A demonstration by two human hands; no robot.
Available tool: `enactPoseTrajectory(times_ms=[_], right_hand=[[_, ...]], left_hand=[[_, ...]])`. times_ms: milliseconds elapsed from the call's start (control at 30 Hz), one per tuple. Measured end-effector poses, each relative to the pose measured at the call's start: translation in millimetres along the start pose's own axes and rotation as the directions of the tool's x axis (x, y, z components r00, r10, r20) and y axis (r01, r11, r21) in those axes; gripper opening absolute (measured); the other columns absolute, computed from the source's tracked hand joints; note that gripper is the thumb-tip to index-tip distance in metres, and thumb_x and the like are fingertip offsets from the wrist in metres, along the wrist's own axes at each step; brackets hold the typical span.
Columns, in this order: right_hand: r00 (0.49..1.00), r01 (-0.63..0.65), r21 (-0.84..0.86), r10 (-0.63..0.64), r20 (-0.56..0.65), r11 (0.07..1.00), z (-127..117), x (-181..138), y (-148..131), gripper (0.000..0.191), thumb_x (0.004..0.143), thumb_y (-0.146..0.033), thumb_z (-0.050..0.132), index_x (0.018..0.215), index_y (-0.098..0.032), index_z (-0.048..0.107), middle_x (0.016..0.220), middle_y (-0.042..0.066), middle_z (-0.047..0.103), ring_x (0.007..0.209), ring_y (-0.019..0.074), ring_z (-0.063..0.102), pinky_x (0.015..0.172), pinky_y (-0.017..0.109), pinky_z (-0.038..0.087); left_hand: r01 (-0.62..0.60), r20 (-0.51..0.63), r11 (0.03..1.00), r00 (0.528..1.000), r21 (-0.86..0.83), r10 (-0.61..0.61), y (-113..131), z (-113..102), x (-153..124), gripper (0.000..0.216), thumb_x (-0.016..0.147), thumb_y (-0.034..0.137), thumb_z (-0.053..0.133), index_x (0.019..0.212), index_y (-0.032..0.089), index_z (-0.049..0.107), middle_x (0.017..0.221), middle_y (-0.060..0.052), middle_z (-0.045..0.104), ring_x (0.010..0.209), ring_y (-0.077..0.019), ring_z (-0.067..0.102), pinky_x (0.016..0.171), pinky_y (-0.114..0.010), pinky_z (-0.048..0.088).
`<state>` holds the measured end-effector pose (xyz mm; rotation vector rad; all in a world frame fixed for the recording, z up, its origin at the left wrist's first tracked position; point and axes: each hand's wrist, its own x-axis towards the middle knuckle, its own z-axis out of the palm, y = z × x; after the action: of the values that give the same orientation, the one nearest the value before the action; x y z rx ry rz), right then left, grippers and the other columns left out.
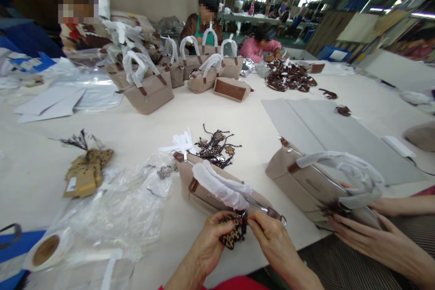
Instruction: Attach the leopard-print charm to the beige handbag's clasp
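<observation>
My left hand (210,240) pinches a small leopard-print charm (233,233) at the near end of a beige handbag (204,188) that lies on the table in front of me. My right hand (268,235) grips the charm's dark cord right at the bag's metal ring. The bag's handles are wrapped in white paper (220,186). Just beyond the bag lies a pile of similar leopard charms (215,147).
A co-worker's hands (370,231) at the right work on a second beige handbag (306,181). Clear plastic bags (122,208), a tape roll (45,250) and brown tags (86,172) lie at my left. Several finished bags (170,77) and seated people are at the far side.
</observation>
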<state>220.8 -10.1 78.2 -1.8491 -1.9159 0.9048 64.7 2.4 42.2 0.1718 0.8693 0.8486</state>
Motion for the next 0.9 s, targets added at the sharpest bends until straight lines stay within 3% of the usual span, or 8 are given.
enactPoseTrajectory(times_ms=[567, 733, 900], right_hand=[[1.0, -0.011, 0.0, 0.011, 0.02, 1.0, 7.2, 1.4, -1.3, 0.025, 0.088, -0.028, 0.035, 0.074, -0.02, 0.054, 0.069, 0.002, 0.061, 0.065, 0.0179, 0.057, 0.061, 0.029, 0.04], [0.999, -0.032, 0.011, 0.031, 0.04, 0.999, 8.1, 2.8, -4.7, 0.025, 0.088, -0.027, 0.035, 0.073, -0.02, 0.054, 0.066, 0.002, 0.059, 0.062, 0.0178, 0.055, 0.058, 0.029, 0.038], [0.999, 0.0, 0.063, -0.004, 0.05, 0.998, 8.5, 0.6, -8.4, 0.024, 0.089, -0.025, 0.031, 0.078, -0.021, 0.051, 0.071, 0.002, 0.059, 0.065, 0.0171, 0.055, 0.061, 0.029, 0.041]], left_hand=[[-0.008, -0.05, 1.0, 0.999, -0.017, 0.007, -4.1, 3.6, 0.8, 0.028, 0.042, 0.017, 0.082, 0.067, 0.013, 0.071, 0.066, -0.003, 0.071, 0.058, -0.0124, 0.06, 0.06, -0.023, 0.041], [-0.065, -0.086, 0.993, 0.994, 0.101, 0.074, -3.6, 8.2, -3.0, 0.026, 0.045, 0.02, 0.08, 0.068, 0.013, 0.071, 0.062, -0.002, 0.069, 0.053, -0.01, 0.054, 0.054, -0.022, 0.037], [-0.135, -0.08, 0.969, 0.985, 0.209, 0.154, -1.3, 10.9, -6.5, 0.019, 0.056, 0.028, 0.073, 0.067, 0.013, 0.071, 0.063, -0.003, 0.067, 0.062, -0.013, 0.054, 0.06, -0.023, 0.037]])
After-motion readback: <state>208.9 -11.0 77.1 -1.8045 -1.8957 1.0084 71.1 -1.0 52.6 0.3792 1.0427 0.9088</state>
